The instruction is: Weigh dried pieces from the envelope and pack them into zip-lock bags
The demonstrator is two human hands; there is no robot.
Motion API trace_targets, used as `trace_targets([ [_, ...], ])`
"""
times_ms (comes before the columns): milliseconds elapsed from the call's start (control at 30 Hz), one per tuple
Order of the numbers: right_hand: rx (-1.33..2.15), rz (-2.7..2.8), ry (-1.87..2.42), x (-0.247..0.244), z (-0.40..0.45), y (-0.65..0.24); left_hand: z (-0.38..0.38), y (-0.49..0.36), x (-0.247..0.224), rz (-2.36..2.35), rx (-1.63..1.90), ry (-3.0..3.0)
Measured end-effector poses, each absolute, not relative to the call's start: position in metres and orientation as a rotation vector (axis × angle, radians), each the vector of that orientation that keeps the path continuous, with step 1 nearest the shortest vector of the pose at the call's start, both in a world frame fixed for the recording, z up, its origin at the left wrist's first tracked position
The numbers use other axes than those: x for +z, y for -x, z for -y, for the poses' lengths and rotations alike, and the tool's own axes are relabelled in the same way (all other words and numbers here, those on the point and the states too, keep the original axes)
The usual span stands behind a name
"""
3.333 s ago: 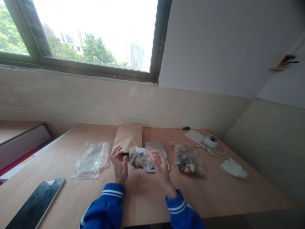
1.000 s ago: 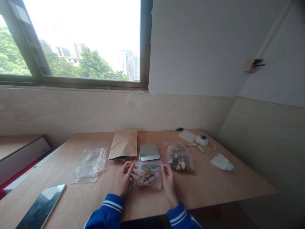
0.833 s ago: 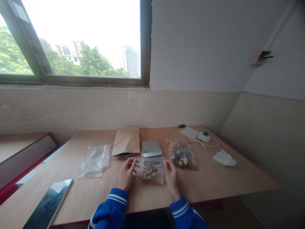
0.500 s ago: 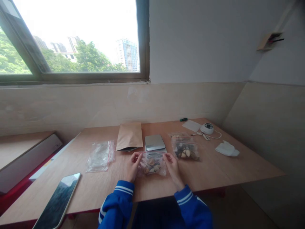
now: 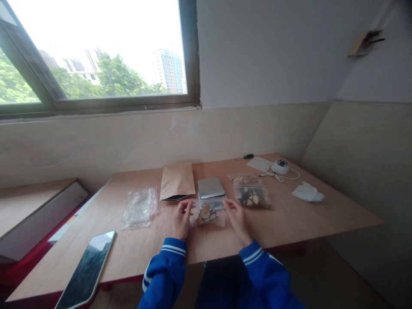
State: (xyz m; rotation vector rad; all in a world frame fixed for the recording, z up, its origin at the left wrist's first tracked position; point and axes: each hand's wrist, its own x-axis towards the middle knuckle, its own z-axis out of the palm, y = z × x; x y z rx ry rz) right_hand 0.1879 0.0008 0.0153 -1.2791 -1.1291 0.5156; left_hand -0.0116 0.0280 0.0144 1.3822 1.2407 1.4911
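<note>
A clear zip bag (image 5: 208, 215) with brown and pale dried pieces in its lower part is stretched between my two hands. Its top left corner is pinched by my left hand (image 5: 182, 218). The top right corner is pinched between the fingers of my right hand (image 5: 237, 218). Just behind the bag lies a flat silver scale (image 5: 210, 188). A brown paper pouch (image 5: 177, 180) lies left of the scale, its mouth facing me. To the right, filled zip bags (image 5: 252, 196) overlap each other.
On the wooden table (image 5: 286, 227) are flat clear bags (image 5: 139, 208) at left and a phone (image 5: 86, 268) at the front left. Farther right lie a white round device (image 5: 280, 166) with a cable, white paper (image 5: 259, 164), a crumpled tissue (image 5: 307, 192) and a green object (image 5: 248, 156).
The bag's top edge is now straighter between my hands, and the pieces inside show differently. The whole view has shifted and tilted slightly.
</note>
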Motion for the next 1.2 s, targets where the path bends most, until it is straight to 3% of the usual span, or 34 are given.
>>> trace_targets([
  [133,0.144,1.509,1.271,0.053,-0.001,-0.166,-0.022,0.012,0.015,-1.295,1.518,-1.498],
  [333,0.228,2.161,1.203,0.089,-0.013,-0.131,-0.017,0.014,0.011,-1.310,1.562,-1.719],
  [867,0.080,2.180,1.296,0.075,-0.026,-0.129,-0.020,0.016,0.004,-1.510,1.660,-1.702],
  [1200,0.031,2.255,1.231,0.072,-0.026,-0.135,-0.017,0.012,0.016,-1.310,1.632,-1.620],
])
